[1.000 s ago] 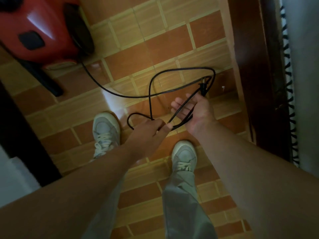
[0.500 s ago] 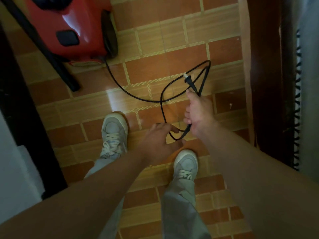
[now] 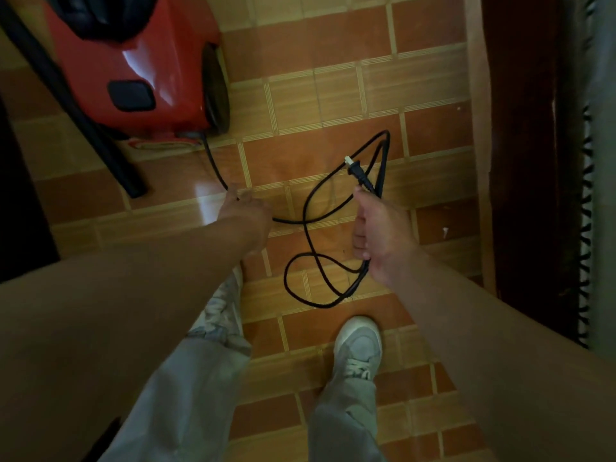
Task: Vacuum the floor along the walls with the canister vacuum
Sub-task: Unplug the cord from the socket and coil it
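A glossy red plastic canister vacuum (image 3: 143, 71) sits at eleven o'clock on orange tiled floor (image 3: 333, 78), its thin black power cord (image 3: 213, 163) running from its rear toward five o'clock. The left hand (image 3: 245, 211), nearer the vacuum, pinches that cord in curled fingers; the right hand (image 3: 383, 235), at three o'clock, is fisted round slack loops. The small black two-pin plug (image 3: 358, 171) juts above that fist, pointing toward eleven o'clock.
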